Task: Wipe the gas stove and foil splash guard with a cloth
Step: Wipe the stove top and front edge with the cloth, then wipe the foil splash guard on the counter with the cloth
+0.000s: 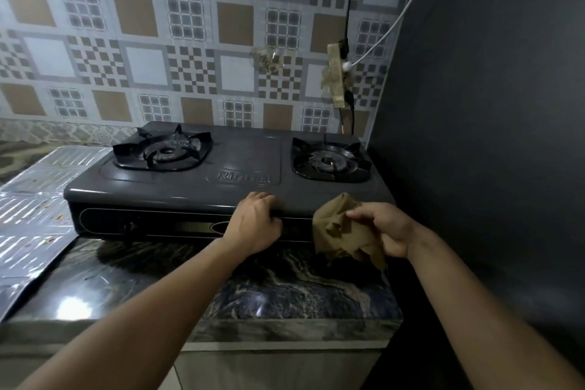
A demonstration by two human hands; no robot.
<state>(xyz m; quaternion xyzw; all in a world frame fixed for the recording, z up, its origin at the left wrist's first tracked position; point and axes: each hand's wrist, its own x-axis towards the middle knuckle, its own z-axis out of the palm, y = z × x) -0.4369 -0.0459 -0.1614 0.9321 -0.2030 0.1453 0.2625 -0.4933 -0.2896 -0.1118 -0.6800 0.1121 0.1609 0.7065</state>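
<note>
A dark grey two-burner gas stove [177, 187] stands on the marble counter against the patterned wall. My left hand [253, 225] grips the stove's front edge near its middle, fingers curled over the top. My right hand [384, 228] holds a crumpled brown cloth [338, 231] in front of the stove's right front corner, just above the counter. The foil splash guard [31, 218] lies flat on the counter to the left of the stove, with small food specks on it.
A dark wall [474, 136] stands close on the right of the stove. Cables and a taped socket [340, 79] hang on the tiled wall behind the right burner. The glossy marble counter [253, 288] runs to a front edge below my arms.
</note>
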